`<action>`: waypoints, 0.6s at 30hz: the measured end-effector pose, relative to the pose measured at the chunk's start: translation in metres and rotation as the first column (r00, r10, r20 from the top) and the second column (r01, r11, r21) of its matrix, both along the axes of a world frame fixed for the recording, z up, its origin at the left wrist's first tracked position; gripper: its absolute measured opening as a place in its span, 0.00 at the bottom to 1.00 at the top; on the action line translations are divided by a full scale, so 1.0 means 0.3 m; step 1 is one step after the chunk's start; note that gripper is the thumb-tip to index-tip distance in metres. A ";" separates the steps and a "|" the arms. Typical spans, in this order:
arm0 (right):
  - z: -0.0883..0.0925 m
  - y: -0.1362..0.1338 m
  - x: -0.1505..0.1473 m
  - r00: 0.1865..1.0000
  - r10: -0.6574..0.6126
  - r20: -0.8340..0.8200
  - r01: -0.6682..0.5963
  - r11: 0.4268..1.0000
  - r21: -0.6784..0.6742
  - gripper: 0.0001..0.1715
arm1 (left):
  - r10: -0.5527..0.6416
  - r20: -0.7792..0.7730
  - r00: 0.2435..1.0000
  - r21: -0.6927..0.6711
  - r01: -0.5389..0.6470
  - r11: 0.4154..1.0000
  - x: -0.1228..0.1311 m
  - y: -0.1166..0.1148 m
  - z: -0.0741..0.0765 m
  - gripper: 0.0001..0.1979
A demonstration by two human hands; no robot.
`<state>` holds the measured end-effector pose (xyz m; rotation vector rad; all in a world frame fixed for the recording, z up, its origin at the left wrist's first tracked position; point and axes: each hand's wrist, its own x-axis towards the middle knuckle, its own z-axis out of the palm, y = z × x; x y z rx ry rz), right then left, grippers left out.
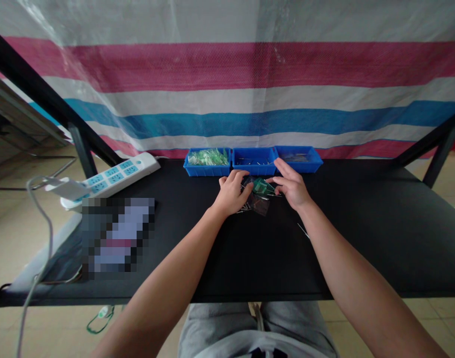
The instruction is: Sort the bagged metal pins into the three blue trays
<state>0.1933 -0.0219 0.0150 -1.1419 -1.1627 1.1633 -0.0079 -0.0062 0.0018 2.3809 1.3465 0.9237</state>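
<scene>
My left hand (231, 191) and my right hand (292, 186) meet at the middle of the black table (361, 233), just in front of three blue trays. Between them is a small green circuit board (262, 187), pinched from both sides by my fingertips. It lies over a small clear plastic bag (259, 203) on the table. Thin metal pins (244, 210) lie loose under my left hand. One more thin pin (303, 230) lies beside my right wrist.
The left blue tray (207, 162) holds green parts in clear bags; the middle tray (254, 161) and right tray (299, 158) hold thin metal parts. A white power strip (111, 178) with a cable lies at the left. A striped tarp hangs behind.
</scene>
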 end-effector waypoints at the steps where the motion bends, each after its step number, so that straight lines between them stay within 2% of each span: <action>1: 0.000 -0.001 0.000 1.000 0.008 -0.017 -0.008 1.000 0.001 0.43 | -0.001 -0.007 1.000 -0.005 0.001 1.000 0.000 0.001 -0.002 0.18; 5: 0.001 0.000 0.003 0.995 -0.018 -0.093 0.019 1.000 0.004 0.39 | -0.010 -0.040 0.999 -0.025 0.009 1.000 -0.003 0.005 -0.003 0.18; 10: 0.004 0.009 0.012 0.975 -0.108 -0.193 0.116 0.993 0.032 0.30 | -0.027 -0.074 0.997 -0.036 0.025 0.999 -0.001 0.004 0.001 0.18; 13: 0.011 0.011 0.024 0.958 -0.118 -0.263 0.140 0.988 0.068 0.25 | -0.043 -0.106 0.993 -0.022 0.041 0.999 -0.001 0.000 0.008 0.16; 15: 0.017 0.010 0.034 0.939 -0.123 -0.320 0.157 0.984 0.080 0.23 | -0.077 -0.146 0.986 0.028 0.082 0.996 -0.003 -0.007 0.022 0.14; 18: 0.027 0.010 0.052 0.894 -0.150 -0.421 0.199 0.977 0.074 0.23 | -0.174 -0.249 0.953 0.125 0.209 0.970 0.003 -0.027 0.055 0.11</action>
